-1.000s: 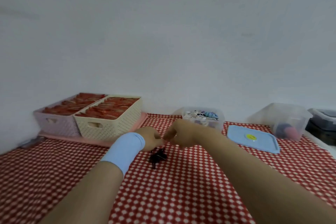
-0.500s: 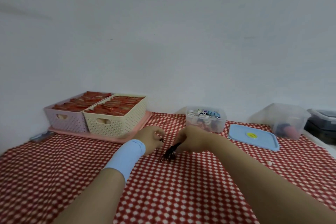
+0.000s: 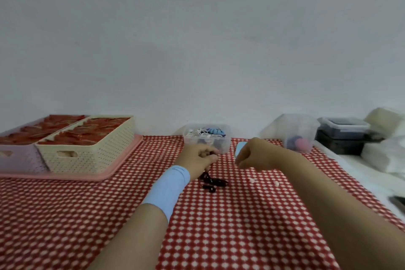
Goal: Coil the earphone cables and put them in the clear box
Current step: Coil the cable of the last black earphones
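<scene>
A black earphone cable (image 3: 212, 182) lies in a loose bundle on the red checked cloth, with one strand rising to my left hand (image 3: 200, 158). That hand, with a light blue wristband, pinches the strand just in front of the clear box (image 3: 223, 147). The box holds several white and blue coiled earphones. My right hand (image 3: 255, 155) hovers to the right of the left one, apart from it, its fingers curled down. I see no cable in it.
A blue lid (image 3: 240, 148) shows partly behind my right hand. Another clear tub (image 3: 300, 131) and dark containers (image 3: 344, 136) stand at the back right. A cream basket (image 3: 89, 149) and a lilac one sit on a pink tray at left. Two small white bits (image 3: 276, 183) lie on the cloth.
My right hand has let go of the black bundle and moved right, away from my left hand. The bundle now rests on the cloth, hanging from my left hand.
</scene>
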A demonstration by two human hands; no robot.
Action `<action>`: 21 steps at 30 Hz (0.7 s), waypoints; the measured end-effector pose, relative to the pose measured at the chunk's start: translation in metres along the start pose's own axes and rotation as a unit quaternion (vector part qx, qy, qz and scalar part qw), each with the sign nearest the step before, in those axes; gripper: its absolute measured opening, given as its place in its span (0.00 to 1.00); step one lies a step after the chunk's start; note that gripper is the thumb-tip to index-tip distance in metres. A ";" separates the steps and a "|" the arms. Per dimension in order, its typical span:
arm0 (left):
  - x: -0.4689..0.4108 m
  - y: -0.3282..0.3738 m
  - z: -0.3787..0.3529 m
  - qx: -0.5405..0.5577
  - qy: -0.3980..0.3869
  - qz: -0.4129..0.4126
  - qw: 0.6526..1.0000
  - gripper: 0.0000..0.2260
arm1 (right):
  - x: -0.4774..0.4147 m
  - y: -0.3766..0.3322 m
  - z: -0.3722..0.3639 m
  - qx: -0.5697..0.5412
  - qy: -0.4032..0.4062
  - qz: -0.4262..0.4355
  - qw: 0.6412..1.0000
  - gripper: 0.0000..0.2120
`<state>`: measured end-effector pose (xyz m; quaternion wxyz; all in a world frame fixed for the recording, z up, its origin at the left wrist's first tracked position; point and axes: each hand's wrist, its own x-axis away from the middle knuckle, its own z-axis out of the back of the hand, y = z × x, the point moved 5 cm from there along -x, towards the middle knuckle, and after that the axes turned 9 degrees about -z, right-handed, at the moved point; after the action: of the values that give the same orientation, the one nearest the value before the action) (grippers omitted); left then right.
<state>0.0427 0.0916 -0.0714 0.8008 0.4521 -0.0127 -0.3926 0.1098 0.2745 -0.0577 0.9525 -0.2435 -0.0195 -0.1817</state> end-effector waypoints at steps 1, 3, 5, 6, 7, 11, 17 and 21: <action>0.000 0.000 -0.007 -0.007 -0.010 -0.002 1.000 0.08 | 0.000 0.010 -0.001 0.025 0.005 -0.016 1.000 0.05; 0.000 0.001 -0.016 -0.004 -0.015 0.002 1.000 0.08 | 0.001 0.023 -0.009 0.070 0.013 -0.043 0.997 0.05; 0.000 0.001 -0.022 -0.001 -0.023 0.002 1.000 0.09 | 0.004 0.030 -0.019 0.079 0.018 -0.054 0.995 0.06; 0.000 0.002 -0.025 -0.003 -0.030 -0.003 1.000 0.10 | 0.006 0.032 -0.022 0.071 0.025 -0.054 0.996 0.06; 0.001 0.001 -0.027 -0.005 -0.034 -0.009 0.999 0.11 | 0.007 0.032 -0.024 0.063 0.034 -0.052 0.996 0.05; 0.005 -0.002 -0.023 0.045 0.003 -0.022 0.999 0.11 | 0.010 0.027 -0.025 0.018 0.056 -0.039 0.997 0.03; 0.014 -0.004 -0.014 0.209 0.059 -0.015 0.976 0.11 | 0.023 0.007 -0.027 -0.276 0.102 0.022 0.956 0.04; 0.019 -0.004 -0.019 0.354 0.041 0.020 0.934 0.12 | 0.031 -0.001 -0.031 -0.396 0.075 0.038 0.915 0.04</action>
<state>0.0604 0.0915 -0.0918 0.5965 0.7217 -0.1268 -0.3274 0.1366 0.2493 -0.0807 0.7831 -0.5867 0.1348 -0.1559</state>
